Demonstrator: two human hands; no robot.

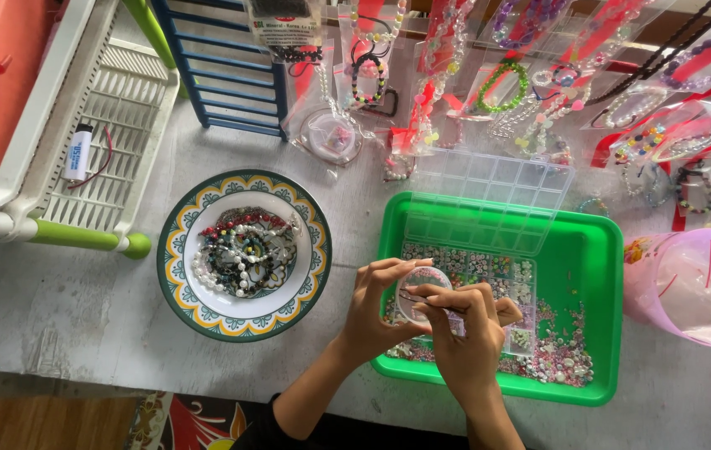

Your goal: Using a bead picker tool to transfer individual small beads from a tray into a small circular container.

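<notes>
A small round bead dish (424, 292), judged light and slippery, is gripped at its rim by the left hand (375, 310); a thin tool (422, 297) is pinched by the right hand (465, 329), lower centre.

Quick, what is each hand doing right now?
Left hand: closed on a small round clear container.
Right hand: pinching a thin tool over it.

Both forearms are extended forward and angled inward. The left hand (376, 304) is held with fingers curled and thumb raised; the right hand (465, 329) is pressed against it, fingertips pinched together.
</notes>
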